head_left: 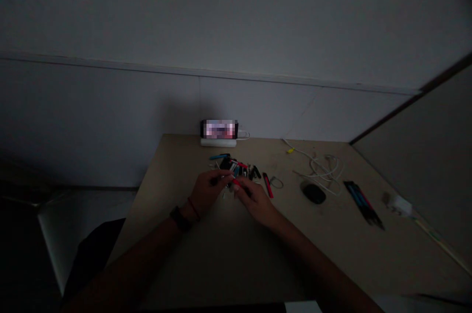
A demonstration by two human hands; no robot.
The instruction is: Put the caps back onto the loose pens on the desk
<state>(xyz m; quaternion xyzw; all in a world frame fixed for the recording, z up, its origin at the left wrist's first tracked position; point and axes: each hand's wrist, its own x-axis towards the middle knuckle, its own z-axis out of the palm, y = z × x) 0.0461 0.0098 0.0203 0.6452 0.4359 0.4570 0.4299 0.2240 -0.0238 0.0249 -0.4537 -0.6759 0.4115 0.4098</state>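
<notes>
Over the table, my left hand and my right hand meet at the fingertips. Between them is a small red pen part with a pale end towards the left. My right fingers pinch the red portion, and my left fingers close on the pale end. Just beyond the hands lies a loose pile of black, blue, red and white pen parts, partly covered by my fingers. A red and black pen piece rests right of the pile, beside a thin ring. The dim light hides finer detail.
A lit phone stands on a white base against the wall. To the right are a black mouse, a coiled white cable, several pens in a row, and a white power strip or adapter near the table's right side.
</notes>
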